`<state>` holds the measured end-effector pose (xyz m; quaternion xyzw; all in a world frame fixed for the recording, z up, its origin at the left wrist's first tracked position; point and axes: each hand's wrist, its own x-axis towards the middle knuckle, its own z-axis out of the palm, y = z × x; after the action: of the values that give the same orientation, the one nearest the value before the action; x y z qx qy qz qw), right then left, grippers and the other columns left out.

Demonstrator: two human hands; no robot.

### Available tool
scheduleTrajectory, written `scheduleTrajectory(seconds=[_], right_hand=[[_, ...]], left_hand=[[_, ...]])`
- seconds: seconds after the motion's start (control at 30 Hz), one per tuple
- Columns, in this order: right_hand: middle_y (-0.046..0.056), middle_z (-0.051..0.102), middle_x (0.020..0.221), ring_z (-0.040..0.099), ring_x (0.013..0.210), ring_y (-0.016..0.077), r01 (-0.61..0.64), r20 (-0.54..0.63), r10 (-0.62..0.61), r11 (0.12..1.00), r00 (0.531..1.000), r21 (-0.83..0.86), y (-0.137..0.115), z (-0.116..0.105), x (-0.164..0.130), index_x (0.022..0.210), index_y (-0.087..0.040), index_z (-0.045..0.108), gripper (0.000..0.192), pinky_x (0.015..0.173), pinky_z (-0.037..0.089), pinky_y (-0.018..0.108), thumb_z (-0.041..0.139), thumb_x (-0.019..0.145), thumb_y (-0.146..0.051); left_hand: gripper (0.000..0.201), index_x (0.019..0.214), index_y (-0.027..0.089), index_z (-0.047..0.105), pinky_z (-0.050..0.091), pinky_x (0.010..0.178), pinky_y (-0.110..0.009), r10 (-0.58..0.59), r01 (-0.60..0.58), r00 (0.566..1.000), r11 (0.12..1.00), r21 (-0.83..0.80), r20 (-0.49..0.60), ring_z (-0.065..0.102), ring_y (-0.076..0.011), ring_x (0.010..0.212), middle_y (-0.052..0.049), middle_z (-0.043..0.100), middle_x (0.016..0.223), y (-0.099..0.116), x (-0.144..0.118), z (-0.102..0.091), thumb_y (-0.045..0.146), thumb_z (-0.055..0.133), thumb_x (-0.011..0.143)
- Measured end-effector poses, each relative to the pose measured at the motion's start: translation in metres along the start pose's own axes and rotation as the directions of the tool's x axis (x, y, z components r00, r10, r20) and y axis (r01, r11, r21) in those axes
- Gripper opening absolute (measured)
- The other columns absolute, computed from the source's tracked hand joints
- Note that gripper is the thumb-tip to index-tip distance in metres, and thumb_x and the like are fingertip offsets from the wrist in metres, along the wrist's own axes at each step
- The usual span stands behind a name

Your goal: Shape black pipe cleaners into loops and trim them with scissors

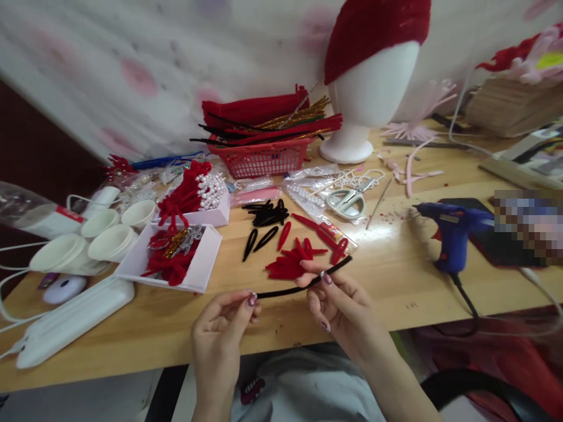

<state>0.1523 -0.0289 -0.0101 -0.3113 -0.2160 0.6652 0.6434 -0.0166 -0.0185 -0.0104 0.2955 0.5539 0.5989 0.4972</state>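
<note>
Nearest, the left hand (224,322) and right hand (345,302) sit apart, thumb and fingers of each pinched on one black fuzzy stem (281,292). It spans the gap between them over the front part of the wooden table (387,293), its right end jutting past the fingers. Across the back, a white foam head (373,88) wears a red cap (378,35); to its left, a red basket (264,161) overflows with red, black and gold stems. Well to the left, a white power strip (74,322) lies near paper cups (109,241) and an open white box (209,264) of red and glittery pieces. Off to the right, a blue glue gun (453,246) overlaps a dark flat slab (514,246). Beyond the hands, pale-handled scissors (347,204) rest beside clear packets (303,196). Closest to the stem is a cluster of red pieces (288,264), its near right edge partly hidden by the right hand's fingers; small black loops (268,214) lie just behind
</note>
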Motion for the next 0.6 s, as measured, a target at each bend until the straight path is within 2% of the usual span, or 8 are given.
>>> scheduleTrajectory(seconds=[0.13,0.23,0.3,0.4,0.47,0.6], right_hand=[[0.0,0.074,0.075,0.057,0.052,0.005,0.081,-0.021,-0.079,0.992,0.997,0.1,-0.004,0.003,-0.002,0.097,-0.022,0.074,0.017,0.052,0.046,0.013,0.08,0.085,-0.032],[-0.001,0.074,0.069,0.058,0.049,0.0043,0.091,0.026,-0.095,0.988,0.995,0.124,-0.001,0.005,-0.005,0.089,-0.022,0.068,0.015,0.053,0.045,0.012,0.077,0.088,-0.034],[-0.002,0.072,0.064,0.057,0.046,0.0039,0.057,0.073,-0.066,0.991,0.995,0.121,0.002,0.005,-0.008,0.084,-0.02,0.065,0.02,0.049,0.043,0.012,0.077,0.088,-0.035],[-0.003,0.07,0.059,0.055,0.043,0.0032,0.013,0.105,-0.02,0.998,0.994,0.068,0.006,0.004,-0.01,0.082,-0.019,0.063,0.024,0.047,0.04,0.011,0.078,0.087,-0.038],[-0.004,0.07,0.058,0.054,0.043,0.0028,0.009,0.091,-0.008,1.0,0.996,-0.008,0.006,0.003,-0.011,0.082,-0.019,0.063,0.026,0.046,0.04,0.01,0.079,0.086,-0.04],[-0.001,0.071,0.057,0.057,0.045,0.004,-0.082,0.069,0.098,0.974,0.993,-0.211,0.005,0.005,-0.014,0.079,-0.017,0.065,0.033,0.047,0.043,0.01,0.08,0.082,-0.046]], left_hand=[[0.027,0.079,0.019,0.08,0.054,0.055,-0.013,0.048,-0.046,0.999,0.992,-0.119,0.016,0.066,-0.0079,0.057,-0.002,0.077,0.074,-0.002,0.001,0.005,0.026,0.093,0.056],[0.029,0.09,0.021,0.081,0.054,0.058,-0.011,0.107,-0.11,0.994,0.986,-0.129,-0.031,0.068,-0.0076,0.064,-0.002,0.078,0.084,-0.006,-0.004,0.008,0.029,0.09,0.063],[0.026,0.096,0.023,0.08,0.055,0.061,-0.011,0.247,-0.25,0.966,0.967,-0.047,-0.074,0.072,-0.0094,0.071,-0.002,0.08,0.086,-0.008,-0.009,0.01,0.028,0.085,0.071],[0.022,0.101,0.024,0.079,0.058,0.067,-0.014,0.443,-0.43,0.893,0.892,0.137,-0.081,0.076,-0.0125,0.076,-0.002,0.082,0.088,-0.008,-0.015,0.014,0.022,0.079,0.079],[0.021,0.1,0.024,0.079,0.059,0.065,-0.015,0.435,-0.42,0.898,0.891,0.173,-0.059,0.077,-0.0137,0.074,-0.002,0.082,0.086,-0.006,-0.016,0.016,0.021,0.079,0.079],[0.017,0.088,0.022,0.079,0.06,0.06,-0.014,0.307,-0.302,0.952,0.946,0.12,-0.019,0.077,-0.0155,0.068,-0.003,0.082,0.08,-0.004,-0.018,0.019,0.025,0.085,0.072]])
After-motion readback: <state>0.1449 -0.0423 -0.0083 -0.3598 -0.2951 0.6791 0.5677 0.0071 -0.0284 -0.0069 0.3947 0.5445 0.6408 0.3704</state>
